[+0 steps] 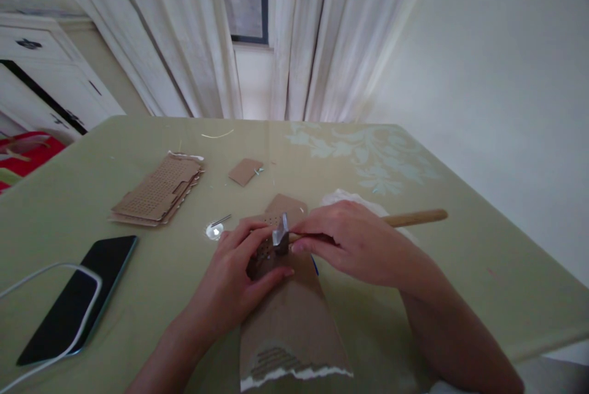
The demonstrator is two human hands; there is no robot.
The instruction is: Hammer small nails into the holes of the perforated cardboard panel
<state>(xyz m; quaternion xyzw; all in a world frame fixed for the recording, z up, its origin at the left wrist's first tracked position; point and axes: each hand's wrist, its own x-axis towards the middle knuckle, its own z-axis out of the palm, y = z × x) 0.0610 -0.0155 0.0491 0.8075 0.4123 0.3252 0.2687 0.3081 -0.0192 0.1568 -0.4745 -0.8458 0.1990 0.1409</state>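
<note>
My right hand (pixel 350 237) grips a small hammer by its wooden handle (pixel 416 218), close up to the metal head (pixel 280 235). The handle sticks out to the right past my wrist. Curved over a strip of brown cardboard (pixel 292 320), my left hand (pixel 246 265) presses on it with fingers and thumb on either side of the hammer head. Small holes show in the cardboard near my left fingertips, and its front end is torn. The hammer head stands on or just above the cardboard; exact contact is hidden. Something blue (pixel 315 265) peeks out under the strip's right edge.
Left of my hands lie a stack of perforated cardboard (pixel 159 191), a dark phone or tablet (pixel 80 299) with a white cable (pixel 92 314), and thin metal pins (pixel 221 220) by a shiny spot. Farther back is a cardboard square (pixel 245 171); white tissue (pixel 352 199) lies behind my right hand.
</note>
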